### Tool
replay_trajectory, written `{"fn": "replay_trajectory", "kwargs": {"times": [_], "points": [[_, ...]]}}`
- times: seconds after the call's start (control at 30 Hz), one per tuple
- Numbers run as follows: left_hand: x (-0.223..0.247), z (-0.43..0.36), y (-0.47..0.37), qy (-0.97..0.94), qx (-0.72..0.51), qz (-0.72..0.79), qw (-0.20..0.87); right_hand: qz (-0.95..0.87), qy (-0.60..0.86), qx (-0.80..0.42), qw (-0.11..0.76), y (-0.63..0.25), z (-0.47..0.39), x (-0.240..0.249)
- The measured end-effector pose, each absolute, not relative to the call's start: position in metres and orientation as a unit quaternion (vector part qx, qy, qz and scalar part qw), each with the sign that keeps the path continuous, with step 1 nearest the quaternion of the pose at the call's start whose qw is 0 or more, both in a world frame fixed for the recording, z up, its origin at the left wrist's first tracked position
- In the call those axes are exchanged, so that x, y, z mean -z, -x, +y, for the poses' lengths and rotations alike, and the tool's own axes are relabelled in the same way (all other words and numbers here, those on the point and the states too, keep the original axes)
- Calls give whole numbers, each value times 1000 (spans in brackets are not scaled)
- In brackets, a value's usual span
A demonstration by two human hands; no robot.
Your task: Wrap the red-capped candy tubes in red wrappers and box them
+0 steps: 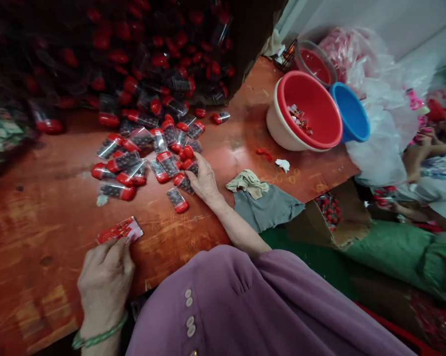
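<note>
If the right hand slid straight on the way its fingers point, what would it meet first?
The right hand points up-left into the scattered red-capped tubes; its fingertips seem to touch the nearest ones already, so probably those, then the big pile behind.

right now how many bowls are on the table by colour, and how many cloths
red bowl: 1
blue bowl: 1
clear bowl with red inside: 1
grey cloth: 1
beige cloth: 1
total: 5

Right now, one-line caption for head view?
Left hand holds red card; right hand reaches into red-capped packets on table.
</note>
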State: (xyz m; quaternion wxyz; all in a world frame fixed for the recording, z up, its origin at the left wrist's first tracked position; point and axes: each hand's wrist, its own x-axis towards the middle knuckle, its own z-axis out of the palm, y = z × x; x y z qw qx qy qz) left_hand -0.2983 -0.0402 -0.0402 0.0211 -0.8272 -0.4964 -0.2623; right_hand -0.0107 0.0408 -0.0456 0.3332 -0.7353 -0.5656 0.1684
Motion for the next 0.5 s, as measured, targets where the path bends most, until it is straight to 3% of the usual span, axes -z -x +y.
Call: {"fn": "replay_trajectory", "kwargs": {"times": [0.2,0.5], "points": [[42,-36,300,805,296,-513,1,-553,681,-231,421,3,24,28],[21,-38,291,822,233,-518,-39,-465,537,-506,489,13,-1,15]]}}
